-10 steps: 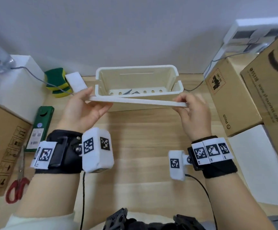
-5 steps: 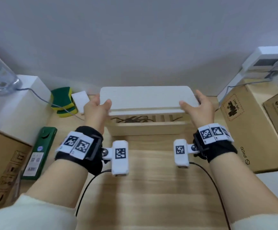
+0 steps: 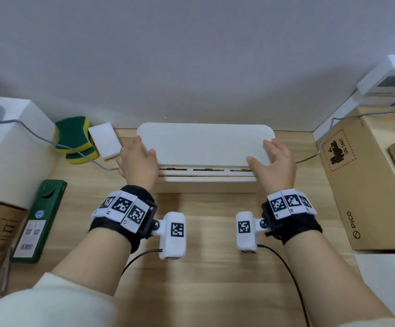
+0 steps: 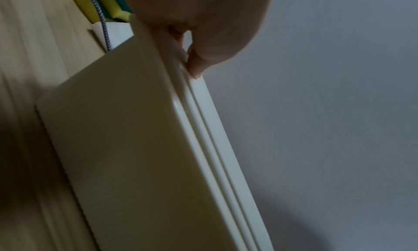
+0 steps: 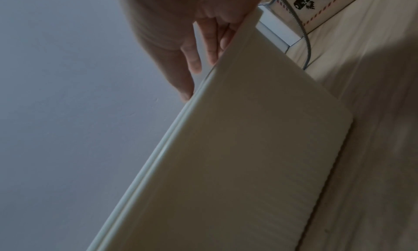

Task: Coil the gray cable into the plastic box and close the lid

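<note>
The white plastic box [image 3: 206,185] stands on the wooden desk near the wall, with its flat lid [image 3: 206,142] lying on top. My left hand [image 3: 137,159] rests on the lid's left end and my right hand [image 3: 274,159] on its right end. Both press with fairly straight fingers and thumbs laid on the top. The wrist views show the fingertips [image 4: 194,71] [image 5: 192,63] on the lid's upper face. Gray cable [image 3: 38,135] leaves the box's left end, and more [image 3: 310,159] leaves the right end. Dark coils show through the front slots [image 3: 206,169].
Green-yellow sponges [image 3: 73,138] and a white block [image 3: 105,140] lie left of the box. A green packet [image 3: 38,220] and a white box [image 3: 10,147] sit farther left. Cardboard boxes [image 3: 361,185] crowd the right side. Bare desk [image 3: 206,267] lies between my forearms.
The lid went from held in front of the open box to lying over it. Both hands moved forward with it and now lie on its ends.
</note>
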